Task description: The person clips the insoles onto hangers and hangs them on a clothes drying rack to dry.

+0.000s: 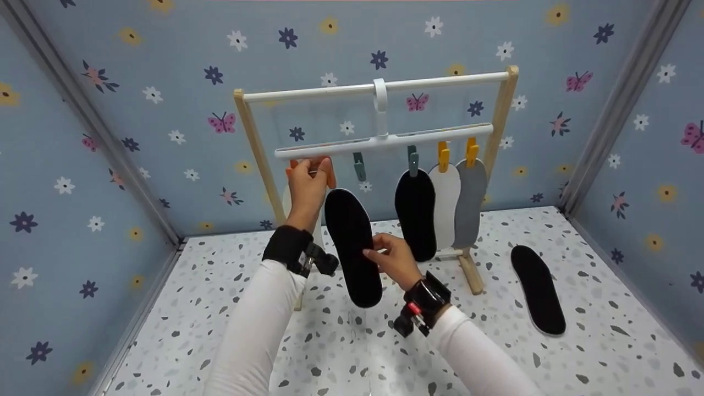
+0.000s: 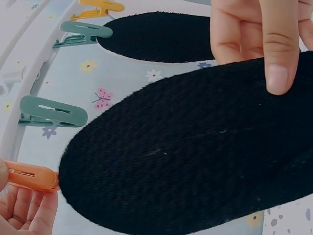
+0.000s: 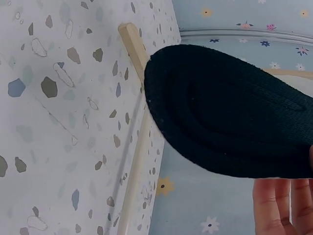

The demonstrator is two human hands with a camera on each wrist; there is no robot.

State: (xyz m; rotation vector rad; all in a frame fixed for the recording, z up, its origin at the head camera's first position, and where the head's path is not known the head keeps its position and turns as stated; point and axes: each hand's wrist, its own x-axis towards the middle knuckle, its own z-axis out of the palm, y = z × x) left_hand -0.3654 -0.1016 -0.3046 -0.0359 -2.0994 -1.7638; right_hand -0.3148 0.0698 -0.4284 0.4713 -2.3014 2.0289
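My left hand [image 1: 306,190] pinches an orange clothespin [image 2: 34,175] under the left end of a white hanger bar [image 1: 330,148]. My right hand [image 1: 397,258] holds a black insole [image 1: 352,236] by its side edge, thumb on its near face and fingers behind. The insole hangs upright, slightly tilted, its top end right at the clothespin's tip in the left wrist view. Its lower end [image 3: 210,112] fills much of the right wrist view, above the floor. More orange shows to the left of my left hand, mostly hidden by it.
A vacant green clothespin [image 1: 359,166] hangs mid-bar. To its right, clothespins hold a black insole [image 1: 415,214], a white insole [image 1: 445,203] and a grey insole [image 1: 471,203]. Another black insole [image 1: 538,290] lies on the speckled floor. A wooden-sided rack [image 1: 505,110] carries the hanger.
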